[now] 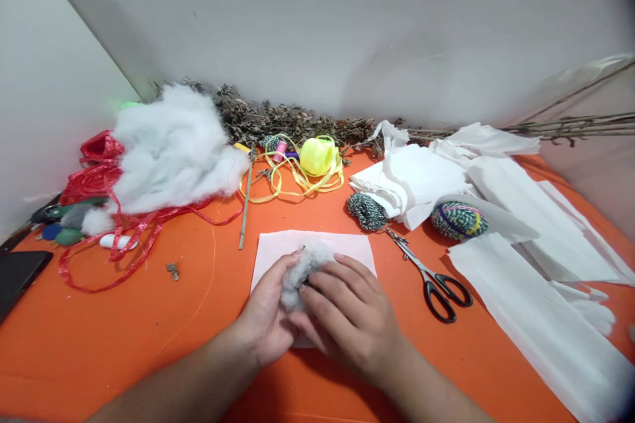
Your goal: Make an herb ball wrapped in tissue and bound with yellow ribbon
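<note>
Cupped at the front middle, my left hand (268,314) holds a tuft of white-grey stuffing fibre (296,281). My right hand (350,310) presses its fingers onto the tuft from the right side. Something dark shows within the fibre by the right fingertips, too small to make out. Beneath both hands lies a square of pale pinkish-white paper or cloth (278,244) on the orange tabletop (198,344). To the right of my right hand rest scissors (429,277) with black handles, slightly parted.
A large heap of white stuffing (173,152) and red ribbon (94,178) lie at the left. Yellow ribbon (320,157) sits behind the hands, before dried plants (297,120). White sheets (546,225), a green-white yarn ball (459,219) and a smaller yarn bundle (366,211) are at the right.
</note>
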Action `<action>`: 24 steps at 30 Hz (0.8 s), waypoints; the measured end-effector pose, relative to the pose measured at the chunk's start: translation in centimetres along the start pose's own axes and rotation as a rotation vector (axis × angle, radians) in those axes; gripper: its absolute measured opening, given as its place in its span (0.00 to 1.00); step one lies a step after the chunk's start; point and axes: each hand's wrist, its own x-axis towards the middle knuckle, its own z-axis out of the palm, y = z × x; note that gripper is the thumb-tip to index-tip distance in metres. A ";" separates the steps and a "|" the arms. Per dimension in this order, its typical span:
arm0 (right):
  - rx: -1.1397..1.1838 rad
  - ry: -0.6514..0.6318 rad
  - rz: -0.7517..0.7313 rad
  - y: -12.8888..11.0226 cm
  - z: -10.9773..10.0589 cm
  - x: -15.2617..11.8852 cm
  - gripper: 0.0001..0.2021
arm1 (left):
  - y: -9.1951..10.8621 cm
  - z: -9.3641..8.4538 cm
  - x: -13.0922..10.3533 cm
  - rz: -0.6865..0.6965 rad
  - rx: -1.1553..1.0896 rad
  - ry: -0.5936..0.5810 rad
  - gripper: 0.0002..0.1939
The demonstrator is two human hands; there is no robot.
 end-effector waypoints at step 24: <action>0.069 -0.008 0.043 -1.0 1.2 1.1 0.15 | -1.1 -0.3 0.6 -0.096 -0.086 -0.160 0.05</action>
